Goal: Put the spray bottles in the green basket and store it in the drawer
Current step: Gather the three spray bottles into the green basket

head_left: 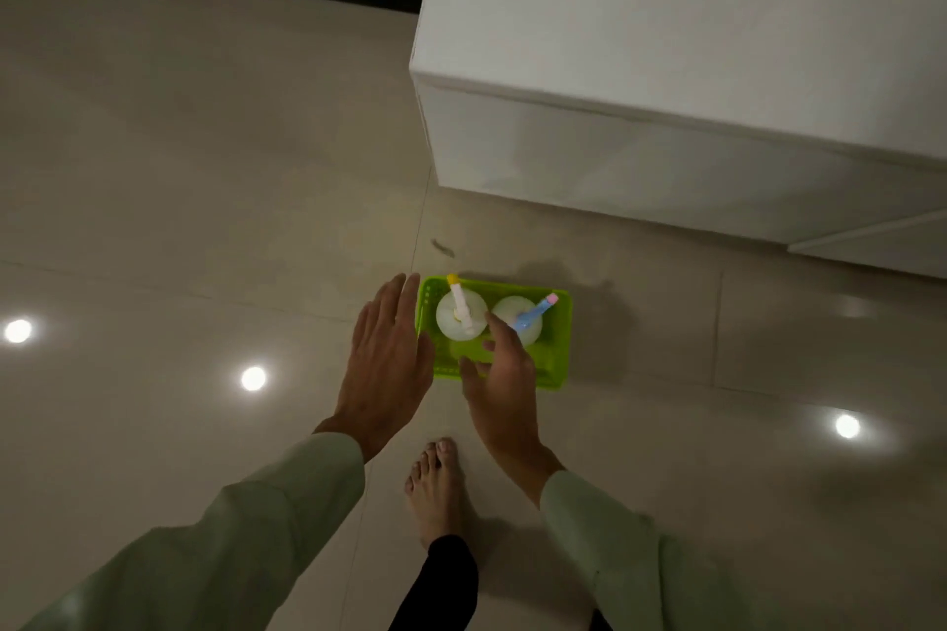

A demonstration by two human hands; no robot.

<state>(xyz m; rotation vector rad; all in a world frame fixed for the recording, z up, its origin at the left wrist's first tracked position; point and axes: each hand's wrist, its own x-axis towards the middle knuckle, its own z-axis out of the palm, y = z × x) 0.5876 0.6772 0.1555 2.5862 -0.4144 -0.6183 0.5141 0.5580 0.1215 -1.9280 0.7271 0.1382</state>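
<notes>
A bright green basket (556, 354) stands on the tiled floor in front of me. Two clear spray bottles stand upright inside it: one with a white and yellow head (461, 310) on the left, one with a blue and pink head (533, 318) on the right. My left hand (389, 359) hovers flat and open beside the basket's left edge. Spread over the basket's near side is my right hand (499, 374), holding nothing. Neither hand clearly touches the basket.
A white cabinet (666, 67) with a drawer front (589, 154) stands just beyond the basket, to the upper right. My bare foot (435, 487) rests on the floor below the hands. Glossy tiles reflect ceiling lights (253, 378).
</notes>
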